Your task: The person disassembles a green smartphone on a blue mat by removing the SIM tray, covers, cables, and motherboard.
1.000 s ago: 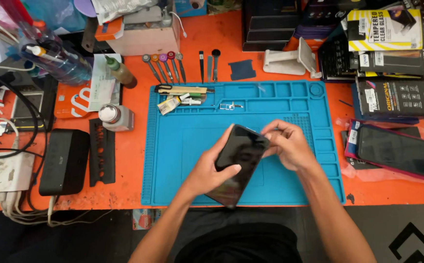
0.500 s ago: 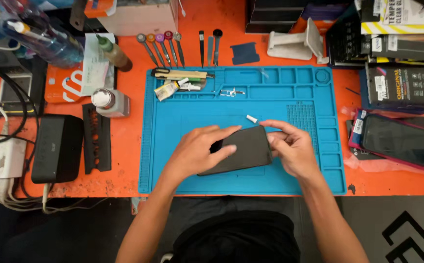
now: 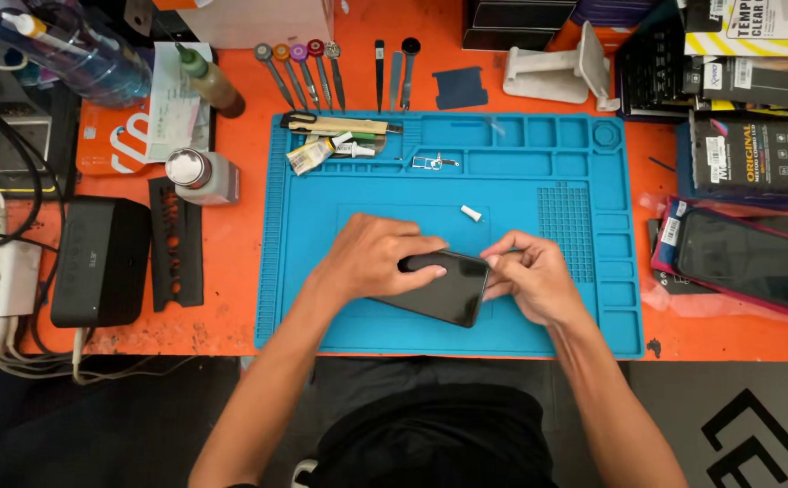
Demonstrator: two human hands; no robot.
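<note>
Both hands on black phone (image 3: 439, 287), lying flat on blue mat (image 3: 321, 235), near front edge of orange bench (image 3: 231, 298). Left hand (image 3: 374, 262) clamped over phone's left end, fingers curled. Right hand (image 3: 531, 278) pinching phone's right edge. Small white bit (image 3: 471, 213) on mat just behind.

Phone (image 3: 439, 287) goes from steeply tilted, long axis near upright, to lying almost flat and crosswise over mat (image 3: 339, 226), dark glossy face up. Left hand (image 3: 371, 262) shifts from phone's underside to its top-left edge. Right hand (image 3: 529, 276) moves from top corner to right end.
</note>
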